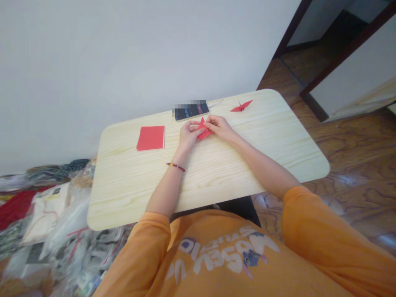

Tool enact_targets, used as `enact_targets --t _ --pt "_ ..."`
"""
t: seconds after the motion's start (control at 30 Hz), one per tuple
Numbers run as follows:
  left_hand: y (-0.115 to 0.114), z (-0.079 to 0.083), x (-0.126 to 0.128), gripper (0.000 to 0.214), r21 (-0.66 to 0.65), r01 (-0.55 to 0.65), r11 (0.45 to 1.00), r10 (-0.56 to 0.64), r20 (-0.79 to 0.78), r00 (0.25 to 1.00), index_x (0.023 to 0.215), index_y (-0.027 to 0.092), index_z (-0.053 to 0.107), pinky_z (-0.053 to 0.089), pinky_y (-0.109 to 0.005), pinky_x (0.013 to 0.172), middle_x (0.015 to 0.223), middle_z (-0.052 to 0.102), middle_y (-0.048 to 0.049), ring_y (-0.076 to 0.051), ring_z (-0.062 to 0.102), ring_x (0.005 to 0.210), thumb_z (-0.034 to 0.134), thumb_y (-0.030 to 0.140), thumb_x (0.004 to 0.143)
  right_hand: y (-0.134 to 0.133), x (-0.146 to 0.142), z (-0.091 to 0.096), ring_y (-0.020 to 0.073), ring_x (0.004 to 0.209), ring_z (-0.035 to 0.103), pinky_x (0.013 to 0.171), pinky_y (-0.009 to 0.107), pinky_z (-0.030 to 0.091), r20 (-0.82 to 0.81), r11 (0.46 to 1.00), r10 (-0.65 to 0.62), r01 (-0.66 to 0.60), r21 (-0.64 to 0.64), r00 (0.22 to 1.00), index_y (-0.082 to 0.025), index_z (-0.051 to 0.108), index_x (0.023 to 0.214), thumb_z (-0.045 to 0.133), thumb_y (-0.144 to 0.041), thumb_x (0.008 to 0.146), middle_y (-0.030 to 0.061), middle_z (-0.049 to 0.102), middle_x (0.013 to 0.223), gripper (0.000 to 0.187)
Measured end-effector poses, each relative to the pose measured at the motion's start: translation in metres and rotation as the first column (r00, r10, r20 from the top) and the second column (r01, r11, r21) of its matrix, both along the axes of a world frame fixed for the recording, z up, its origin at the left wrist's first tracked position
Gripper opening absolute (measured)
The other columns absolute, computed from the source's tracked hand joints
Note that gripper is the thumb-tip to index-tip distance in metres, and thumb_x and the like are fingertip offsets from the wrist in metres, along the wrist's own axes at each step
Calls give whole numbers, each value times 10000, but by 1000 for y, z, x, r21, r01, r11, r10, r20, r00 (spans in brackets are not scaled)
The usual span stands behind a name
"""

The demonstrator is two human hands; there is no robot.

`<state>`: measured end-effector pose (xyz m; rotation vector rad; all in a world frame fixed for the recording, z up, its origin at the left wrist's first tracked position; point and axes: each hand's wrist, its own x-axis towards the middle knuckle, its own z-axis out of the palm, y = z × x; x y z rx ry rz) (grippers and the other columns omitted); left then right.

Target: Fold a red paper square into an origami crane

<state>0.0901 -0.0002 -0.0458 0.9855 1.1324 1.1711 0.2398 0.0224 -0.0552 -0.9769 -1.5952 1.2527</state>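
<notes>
Positioned at pale table. Pinching folded red paper between thumbs and fingers of left hand and right hand, over the table's far half. Flanked at left by red paper stack. Backed by red paper crane at right, phone at far edge.
</notes>
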Motion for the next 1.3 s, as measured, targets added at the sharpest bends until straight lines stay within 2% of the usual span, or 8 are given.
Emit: enact_targets --t 0.13,0.3,0.47,0.8,1.03,1.3 --pt "0 -1 2 365 12 -49 999 49 -12 999 824 171 564 475 -212 568 614 679 25 -111 633 541 819 199 564 0 1 0 82 525 394 515 225 287 12 1000 13 -12 -21 1000 -192 478 699 660 -439 759 -59 465 571 313" --pt "-1 -1 3 348 17 -70 997 70 -10 998 818 176 554 483 -211 572 626 680 22 -112 636 554 806 187 577 1 2 -1 92 538 418 522 229 294 69 999 -31 29 27 997 -190 482 664 640 -385 766 -49 470 562 271" --pt "2 -5 1 370 31 -95 995 96 -22 995 827 183 544 511 -232 619 676 688 15 -125 658 602 814 209 575 1 2 -1 96 551 460 514 223 310 39 1000 -1 2 -28 999 -185 523 719 636 -361 757 -34 545 609 212" --pt "3 -7 1 335 66 -124 990 126 -32 991 829 185 540 517 -232 624 687 687 12 -128 665 615 783 178 599 0 1 1 78 460 413 465 218 288 75 998 -33 37 -54 997 -190 518 680 625 -268 763 -55 513 515 156" --pt "3 -8 0 324 78 -145 986 151 -83 985 835 191 531 525 -243 645 709 679 9 -136 671 636 774 173 621 -2 0 5 91 481 474 448 212 321 23 991 -30 33 -129 999 -178 583 690 687 -272 715 -29 568 540 143" --pt "4 -11 0 321 122 -158 980 174 -137 975 827 197 530 522 -241 657 708 666 11 -124 653 627 774 162 622 -2 2 4 103 499 509 481 224 356 89 997 -32 38 -64 995 -175 586 705 669 -240 727 -28 579 563 108"
